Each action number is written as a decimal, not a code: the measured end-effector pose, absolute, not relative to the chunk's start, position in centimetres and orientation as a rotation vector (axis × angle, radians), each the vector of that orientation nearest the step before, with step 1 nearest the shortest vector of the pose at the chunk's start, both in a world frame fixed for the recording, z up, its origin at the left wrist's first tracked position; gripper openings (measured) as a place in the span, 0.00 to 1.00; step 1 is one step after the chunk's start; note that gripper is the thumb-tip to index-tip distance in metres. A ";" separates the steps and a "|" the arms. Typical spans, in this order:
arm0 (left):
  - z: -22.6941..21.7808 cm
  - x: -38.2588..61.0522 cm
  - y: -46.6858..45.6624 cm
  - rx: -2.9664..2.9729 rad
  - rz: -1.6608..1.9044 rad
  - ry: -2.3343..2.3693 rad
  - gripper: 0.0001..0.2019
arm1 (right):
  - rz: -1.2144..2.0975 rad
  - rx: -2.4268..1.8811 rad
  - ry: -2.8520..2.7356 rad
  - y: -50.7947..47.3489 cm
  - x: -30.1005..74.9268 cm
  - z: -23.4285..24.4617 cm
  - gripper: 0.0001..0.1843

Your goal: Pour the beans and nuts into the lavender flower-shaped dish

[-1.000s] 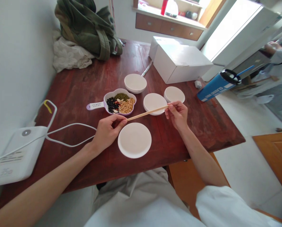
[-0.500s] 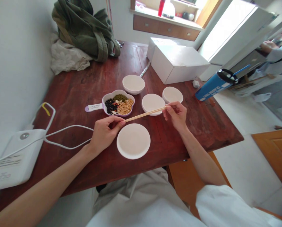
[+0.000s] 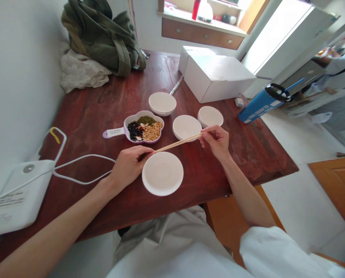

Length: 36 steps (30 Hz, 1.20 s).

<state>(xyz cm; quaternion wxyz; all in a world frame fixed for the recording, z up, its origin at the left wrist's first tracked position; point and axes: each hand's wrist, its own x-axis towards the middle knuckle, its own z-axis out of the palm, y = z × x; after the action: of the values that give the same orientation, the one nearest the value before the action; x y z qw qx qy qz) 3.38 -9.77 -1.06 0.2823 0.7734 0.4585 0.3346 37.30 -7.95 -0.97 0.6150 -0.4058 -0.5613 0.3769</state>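
A pair of wooden chopsticks (image 3: 178, 143) spans the gap between my two hands. My left hand (image 3: 131, 162) pinches one end, and my right hand (image 3: 215, 141) grips the other. Just below the chopsticks lies a white dish (image 3: 162, 173). Beyond them sits a lilac-rimmed, flower-shaped tray (image 3: 125, 126) with a labelled handle, holding black beans (image 3: 134, 129), green mung beans (image 3: 147, 120), yellow soybeans (image 3: 152, 132) and some peanuts. White bowls stand farther back: one bowl (image 3: 162, 103) behind the tray, another bowl (image 3: 186, 126) partly behind the chopsticks, and a third bowl (image 3: 210, 116) near my right hand.
A white box (image 3: 218, 79) and a blue tumbler (image 3: 262, 104) stand at the back right. A green bag (image 3: 102, 38) lies back left. White cables (image 3: 85, 156) run from a white device (image 3: 21, 197) at left. Another person's arm shows at far right.
The left end of the chopsticks has dipped slightly, and my left hand has lowered a little. The two sticks now show a small gap between them. Bowls and tray stay in place.
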 end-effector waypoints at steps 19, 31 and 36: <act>-1.3 2.9 -9.4 2.078 0.826 1.214 0.18 | 1.052 -0.914 -1.294 -7.9 37.8 -1.0 0.17; -0.8 2.6 -9.2 2.162 0.923 1.296 0.13 | 0.760 -1.108 -1.712 -8.0 39.2 -0.9 0.14; -0.7 2.6 -9.3 2.202 1.002 1.285 0.12 | 0.399 -1.117 -1.982 -8.1 39.9 -0.7 0.15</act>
<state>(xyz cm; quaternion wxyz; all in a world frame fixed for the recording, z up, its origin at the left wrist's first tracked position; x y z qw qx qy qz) 2.61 -9.31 -0.65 0.2001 0.7876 0.4596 0.3583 39.92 -8.06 -0.71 0.4040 -0.4422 -0.7850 0.1579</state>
